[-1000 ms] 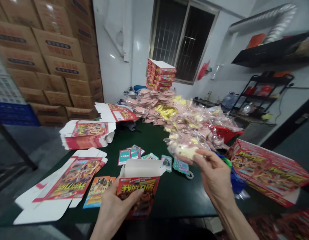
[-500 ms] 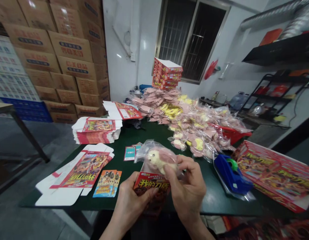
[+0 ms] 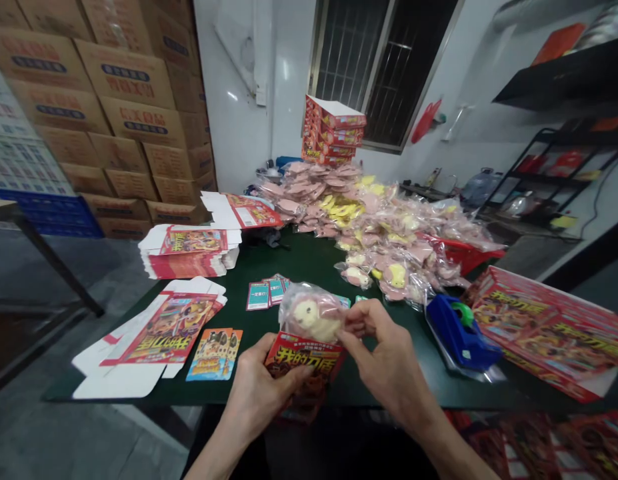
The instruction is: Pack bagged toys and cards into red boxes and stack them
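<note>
My left hand [image 3: 266, 387] is closed round a small red printed box [image 3: 309, 357], held upright in front of the table edge. A bagged pink and cream plush toy [image 3: 311, 317] stands partly out of the box's open top, its lower part hidden inside. My right hand [image 3: 383, 347] pinches the right edge of the toy's clear bag with thumb and fingertips. Beyond the box lie teal cards [image 3: 267, 293]. Orange and blue cards [image 3: 215, 353] rest to the left, beside flattened red and white boxes [image 3: 163, 333].
Bagged plush toys [image 3: 379, 227] are heaped at the back. A blue tape dispenser [image 3: 461, 333] and a big red display box [image 3: 549, 333] stand on the right. More folded boxes [image 3: 193, 247] are stacked at the left, with cartons [image 3: 139, 120] behind.
The plush toy sits slightly lower in the box. My right hand has shifted from across the toy's front to the bag's right edge. The view has tilted slightly.
</note>
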Motion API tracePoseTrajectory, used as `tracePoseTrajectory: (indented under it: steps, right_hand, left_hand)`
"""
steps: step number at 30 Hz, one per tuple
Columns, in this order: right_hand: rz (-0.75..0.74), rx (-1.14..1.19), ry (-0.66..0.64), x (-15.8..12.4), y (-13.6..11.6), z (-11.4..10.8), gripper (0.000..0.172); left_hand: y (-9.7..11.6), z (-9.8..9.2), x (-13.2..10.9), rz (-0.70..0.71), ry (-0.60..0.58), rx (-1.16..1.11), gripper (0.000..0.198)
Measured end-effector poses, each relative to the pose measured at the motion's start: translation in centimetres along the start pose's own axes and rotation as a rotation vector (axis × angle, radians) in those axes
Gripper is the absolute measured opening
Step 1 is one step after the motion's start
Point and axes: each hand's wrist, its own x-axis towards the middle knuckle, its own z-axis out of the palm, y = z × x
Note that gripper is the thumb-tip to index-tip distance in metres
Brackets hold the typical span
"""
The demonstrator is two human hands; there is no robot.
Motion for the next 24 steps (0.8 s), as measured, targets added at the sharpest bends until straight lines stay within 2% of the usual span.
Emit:
tracePoseTrajectory:
  steps: [3, 4, 7, 8, 9, 10, 12, 13, 14, 16, 18, 20, 24]
  right_hand:
    - [-0.032, 0.026, 0.059, -0.1, -0.5, 0.6, 0.012]
    - [-0.048, 0.024, 0.038, 0.0, -0.6, 0.4, 0.014]
    - [-0.104, 0.015, -0.185, 0.4, -0.3, -1.1, 0.011]
    - [-0.148, -0.021, -0.212, 0.5, -0.3, -1.8, 0.008]
    - [-0.197, -0.081, -0.173, 0.5, -0.2, -2.4, 0.006]
    - [-0.246, -0.157, -0.077, 0.5, -0.4, -2.9, 0.007]
    - [-0.343, -0.296, 0.153, 0.5, -1.1, -3.5, 0.024]
    - [-0.391, -0.345, 0.211, 0.5, -1.7, -3.6, 0.033]
    - [-0.446, -0.380, 0.212, 0.7, -2.4, -3.6, 0.039]
    - [-0.565, -0.399, 0.092, 1.3, -3.7, -3.7, 0.038]
    - [-0.625, -0.367, -0.028, 2.0, -4.3, -3.8, 0.024]
    - [-0.619, -0.325, -0.058, 2.5, -4.0, -3.9, 0.013]
    - [-0.553, -0.346, -0.061, 2.4, -2.5, -3.2, 0.019]
  left_hand:
    - [0.7, 0.2, -0.1, 0.033, 0.061, 0.030, 0.031]
    - [0.9, 0.2, -0.1, 0.053, 0.092, 0.054, 0.030]
    - [1.2, 0.1, 0.1, 0.098, 0.146, 0.131, 0.027]
    - [1.2, 0.1, 0.2, 0.109, 0.150, 0.153, 0.026]
    - [1.2, 0.1, 0.4, 0.117, 0.153, 0.171, 0.026]
    - [1.2, 0.1, 0.5, 0.126, 0.152, 0.182, 0.026]
    - [1.2, 0.4, 0.6, 0.148, 0.146, 0.197, 0.027]
    - [1.3, 0.6, 0.7, 0.160, 0.137, 0.206, 0.027]
    - [1.3, 0.8, 0.7, 0.173, 0.128, 0.214, 0.026]
    - [1.4, 1.1, 0.6, 0.204, 0.116, 0.213, 0.026]
    - [1.3, 1.2, 0.6, 0.204, 0.122, 0.190, 0.028]
    - [1.0, 1.1, 0.7, 0.180, 0.148, 0.170, 0.029]
    - [0.4, 0.8, 0.9, 0.175, 0.166, 0.138, 0.031]
